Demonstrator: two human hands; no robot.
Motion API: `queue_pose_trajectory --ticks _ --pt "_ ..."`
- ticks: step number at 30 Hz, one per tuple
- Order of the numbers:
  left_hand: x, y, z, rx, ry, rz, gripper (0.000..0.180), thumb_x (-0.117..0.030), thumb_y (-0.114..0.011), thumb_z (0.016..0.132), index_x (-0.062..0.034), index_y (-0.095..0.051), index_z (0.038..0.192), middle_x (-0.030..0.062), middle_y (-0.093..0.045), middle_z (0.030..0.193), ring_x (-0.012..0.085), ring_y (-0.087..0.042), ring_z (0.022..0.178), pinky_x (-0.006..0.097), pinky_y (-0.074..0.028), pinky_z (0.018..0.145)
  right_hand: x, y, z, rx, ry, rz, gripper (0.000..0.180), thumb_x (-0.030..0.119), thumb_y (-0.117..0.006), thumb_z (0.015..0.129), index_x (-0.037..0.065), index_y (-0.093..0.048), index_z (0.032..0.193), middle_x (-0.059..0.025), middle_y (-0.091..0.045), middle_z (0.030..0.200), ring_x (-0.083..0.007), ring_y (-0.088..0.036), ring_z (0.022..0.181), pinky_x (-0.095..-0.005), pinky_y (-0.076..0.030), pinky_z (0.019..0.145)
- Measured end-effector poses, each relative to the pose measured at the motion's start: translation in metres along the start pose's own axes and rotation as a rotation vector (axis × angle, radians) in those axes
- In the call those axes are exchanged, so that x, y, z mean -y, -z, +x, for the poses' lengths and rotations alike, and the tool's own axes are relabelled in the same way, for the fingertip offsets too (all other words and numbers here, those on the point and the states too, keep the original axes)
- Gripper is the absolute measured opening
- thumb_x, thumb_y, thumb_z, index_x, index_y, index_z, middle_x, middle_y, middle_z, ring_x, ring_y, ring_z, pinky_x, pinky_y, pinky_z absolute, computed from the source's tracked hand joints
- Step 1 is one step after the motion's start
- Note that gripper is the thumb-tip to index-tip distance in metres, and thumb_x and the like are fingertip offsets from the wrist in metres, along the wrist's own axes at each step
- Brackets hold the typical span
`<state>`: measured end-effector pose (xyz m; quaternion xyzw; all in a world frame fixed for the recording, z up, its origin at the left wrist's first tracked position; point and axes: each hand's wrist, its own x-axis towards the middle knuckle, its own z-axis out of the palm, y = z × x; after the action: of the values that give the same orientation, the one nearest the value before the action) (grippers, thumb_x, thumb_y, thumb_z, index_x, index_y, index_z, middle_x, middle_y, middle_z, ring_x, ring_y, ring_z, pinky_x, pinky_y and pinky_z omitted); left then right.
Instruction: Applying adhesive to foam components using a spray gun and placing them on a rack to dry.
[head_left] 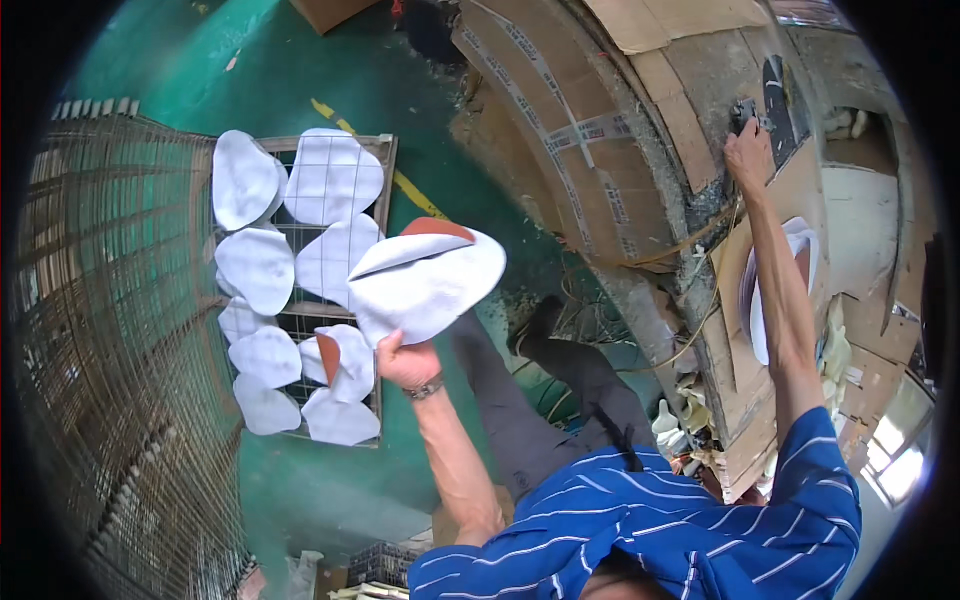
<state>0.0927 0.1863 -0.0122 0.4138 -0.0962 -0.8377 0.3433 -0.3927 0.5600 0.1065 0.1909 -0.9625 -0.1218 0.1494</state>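
White pieces (425, 285), a small stack of flat oval cut-outs with a brown one (437, 228) peeking out at the far edge, are being held up in the left hand (405, 362), whose fingers are clamped on the stack's near end. The stack is hovering just right of a wire rack (385, 150) on the green floor (330, 70), where more white cut-outs (330, 178) are lying spread in rows. Farther left, a wire cage (110, 300) is standing. The right hand (748, 152) is reaching far out to a dark switch (745, 110) on a cardboard-covered machine (600, 130), fingers curled together against it. Below that arm, another white cut-out (760, 310) is sitting on the machine.
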Motion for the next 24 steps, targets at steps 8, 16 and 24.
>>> queue_pose_trajectory --ticks 8,16,24 --pt "-0.004 -0.036 -0.068 0.055 0.103 0.108 0.078 -0.008 -0.053 0.072 0.0055 -0.044 0.148 0.0187 -0.057 0.14 0.0367 -0.055 0.131 0.052 -0.04 0.115 0.231 0.091 -0.153 0.628 0.475 1.157 0.044 0.018 -0.071 0.086 0.001 -0.064 0.125 -0.0191 -0.063 0.127 -0.0371 -0.055 0.128 -0.0431 -0.044 0.111" --pt "-0.039 -0.003 -0.092 -0.052 0.029 0.185 0.08 -0.004 -0.052 0.068 0.0059 -0.045 0.147 0.0159 -0.058 0.142 0.0348 -0.053 0.134 0.052 -0.038 0.117 0.331 0.026 -0.186 1.114 0.565 1.25 0.028 0.021 -0.065 0.086 -0.003 -0.069 0.101 -0.0217 -0.069 0.111 -0.0389 -0.065 0.107 -0.0457 -0.051 0.093" --pt "-0.076 0.067 -0.057 -0.036 0.209 0.138 0.086 -0.002 -0.048 0.064 0.0074 -0.04 0.15 0.0171 -0.053 0.146 0.036 -0.047 0.14 0.052 -0.033 0.121 0.461 -0.045 -0.115 1.019 0.905 1.069 0.017 0.012 -0.058 0.093 0.004 -0.068 0.104 -0.0195 -0.073 0.092 -0.0395 -0.069 0.088 -0.047 -0.054 0.076"
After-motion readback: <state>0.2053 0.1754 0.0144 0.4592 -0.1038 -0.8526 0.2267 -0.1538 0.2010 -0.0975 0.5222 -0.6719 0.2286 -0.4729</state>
